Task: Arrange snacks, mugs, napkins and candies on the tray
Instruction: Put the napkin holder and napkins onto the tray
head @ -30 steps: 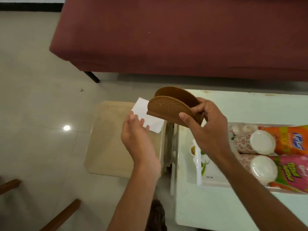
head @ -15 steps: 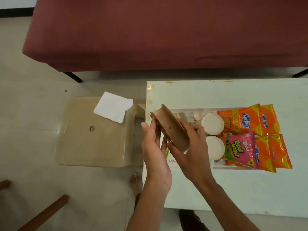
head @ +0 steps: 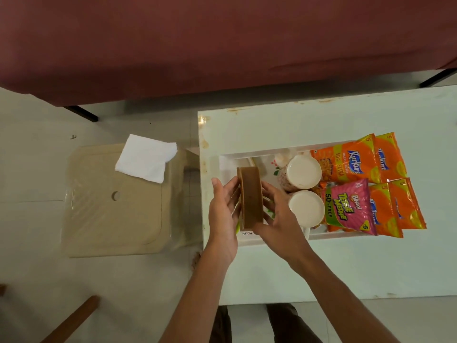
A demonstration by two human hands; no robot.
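Between the fingers of both hands sits the brown napkin holder, left hand and right hand pressing its sides over the white tray; beyond the right fingertips, two mugs, orange Kurkure packets, a pink Bingo packet reading "50% FREE"; napkins lie well left.

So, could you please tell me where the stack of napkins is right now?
In the head view, the napkins lie left of the white table, on the far corner of the beige stool, apart from both hands.
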